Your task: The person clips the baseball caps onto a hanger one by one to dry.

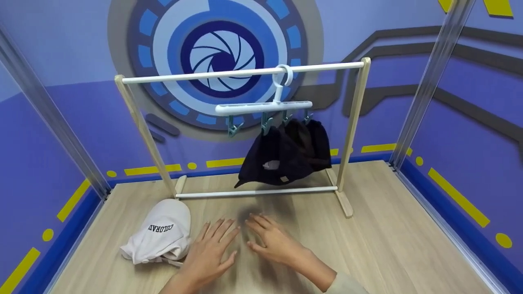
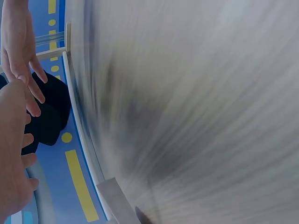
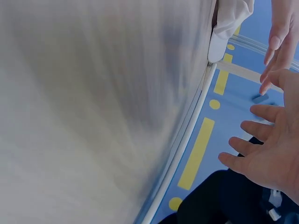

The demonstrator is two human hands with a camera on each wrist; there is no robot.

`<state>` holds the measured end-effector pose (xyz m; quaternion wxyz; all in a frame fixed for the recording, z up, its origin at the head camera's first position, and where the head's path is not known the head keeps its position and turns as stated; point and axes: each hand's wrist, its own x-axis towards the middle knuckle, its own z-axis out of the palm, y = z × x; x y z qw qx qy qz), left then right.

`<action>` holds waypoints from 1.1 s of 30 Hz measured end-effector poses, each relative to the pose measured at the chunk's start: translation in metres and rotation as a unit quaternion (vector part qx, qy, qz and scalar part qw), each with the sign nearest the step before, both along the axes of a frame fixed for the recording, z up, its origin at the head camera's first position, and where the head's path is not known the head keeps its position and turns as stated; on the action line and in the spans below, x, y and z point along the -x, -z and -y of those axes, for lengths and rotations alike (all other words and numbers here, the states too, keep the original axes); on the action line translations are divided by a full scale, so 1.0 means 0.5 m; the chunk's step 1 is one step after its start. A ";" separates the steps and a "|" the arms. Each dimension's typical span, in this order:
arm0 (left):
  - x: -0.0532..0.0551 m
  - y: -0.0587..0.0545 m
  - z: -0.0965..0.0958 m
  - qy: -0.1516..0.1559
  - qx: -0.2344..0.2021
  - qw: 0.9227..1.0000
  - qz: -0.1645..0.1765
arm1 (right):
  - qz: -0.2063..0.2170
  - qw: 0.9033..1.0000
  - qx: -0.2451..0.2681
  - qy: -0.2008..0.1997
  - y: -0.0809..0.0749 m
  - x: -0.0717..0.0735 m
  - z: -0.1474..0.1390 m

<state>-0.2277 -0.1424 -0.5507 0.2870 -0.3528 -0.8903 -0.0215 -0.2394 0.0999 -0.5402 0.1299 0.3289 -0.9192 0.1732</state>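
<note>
Both hands hover over the wooden table, palms down, fingers spread and holding nothing. My left hand (image 1: 210,249) is just right of a white baseball cap (image 1: 163,232) with dark lettering, which lies on the table. To its right, my right hand (image 1: 276,241) points toward the rack's base. A dark cap (image 1: 282,155) hangs behind them from green clips (image 1: 267,122) on a white hanger (image 1: 263,107), hooked over the rack's top rail. In the left wrist view the left hand (image 2: 14,154) shows relaxed fingers; the right wrist view shows the right hand (image 3: 271,140) likewise.
The wooden rack (image 1: 353,126) stands at the back of the table (image 1: 392,228), with a white lower bar (image 1: 257,192) near the tabletop. A green clip (image 1: 233,127) at the hanger's left end holds nothing. Blue patterned walls (image 1: 461,143) enclose the table's back and sides.
</note>
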 end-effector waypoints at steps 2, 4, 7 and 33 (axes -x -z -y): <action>-0.003 0.001 0.010 -0.004 0.002 1.000 0.002 | -0.007 1.000 -0.008 -0.004 0.002 -0.001 0.012; -0.006 0.001 0.023 -0.011 0.004 1.000 0.006 | -0.009 1.000 -0.017 -0.005 0.003 -0.001 0.025; -0.011 -0.001 0.044 -0.020 -0.002 1.000 0.013 | 0.003 1.000 -0.012 -0.013 0.003 0.000 0.046; -0.027 -0.022 0.178 -0.095 0.004 0.995 0.039 | 0.028 0.998 0.007 -0.049 -0.008 0.005 0.191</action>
